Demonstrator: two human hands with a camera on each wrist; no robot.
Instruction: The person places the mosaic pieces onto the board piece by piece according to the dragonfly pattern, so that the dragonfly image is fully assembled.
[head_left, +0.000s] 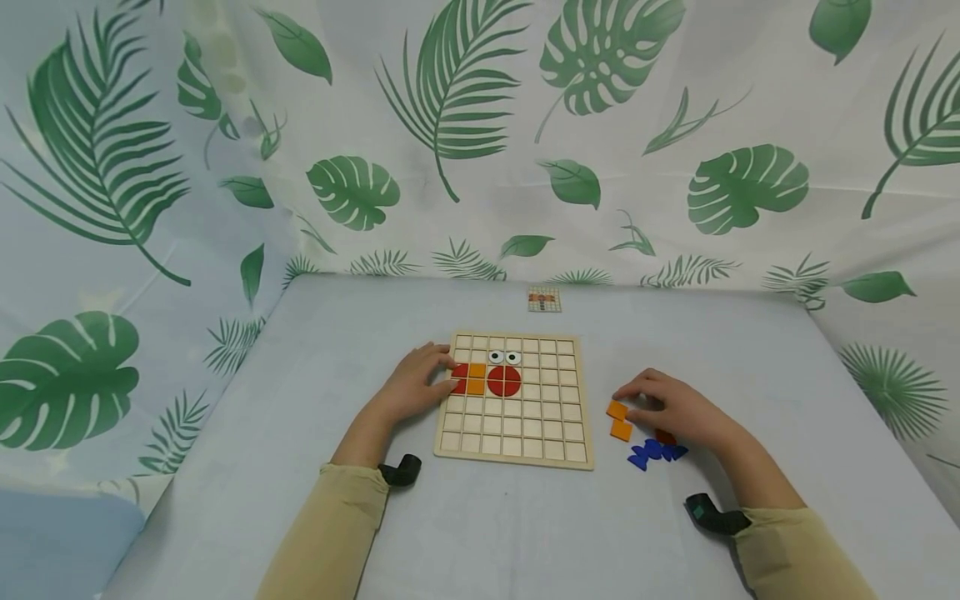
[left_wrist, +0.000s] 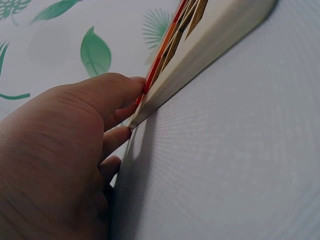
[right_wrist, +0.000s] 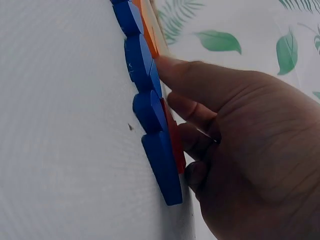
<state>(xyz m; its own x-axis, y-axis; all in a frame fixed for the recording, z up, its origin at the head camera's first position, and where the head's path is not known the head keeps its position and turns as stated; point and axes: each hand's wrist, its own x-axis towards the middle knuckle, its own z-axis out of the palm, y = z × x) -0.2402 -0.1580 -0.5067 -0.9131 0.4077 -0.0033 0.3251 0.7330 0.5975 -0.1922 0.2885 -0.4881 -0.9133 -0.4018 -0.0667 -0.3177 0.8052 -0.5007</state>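
A square wooden grid board (head_left: 513,446) lies on the table. My left hand (head_left: 411,383) is at its left edge, thumb and fingertips touching red tiles (head_left: 459,385); in the left wrist view the thumb rests against a red tile (left_wrist: 151,75). Two orange tiles (head_left: 476,377) sit beside these in the grid. Further right are a red circle of pieces (head_left: 503,382) and two eye pieces (head_left: 505,357). My right hand (head_left: 678,408) pinches an orange square tile (head_left: 617,409) between thumb and index finger. Another orange tile (head_left: 621,430) lies just below it.
Several blue curved pieces (head_left: 654,450) and a dark red piece (head_left: 664,437) lie under and before the right hand. A small pattern card (head_left: 544,300) lies at the back of the table. Leaf-printed cloth (head_left: 480,208) hangs behind the pale tabletop (head_left: 510,533).
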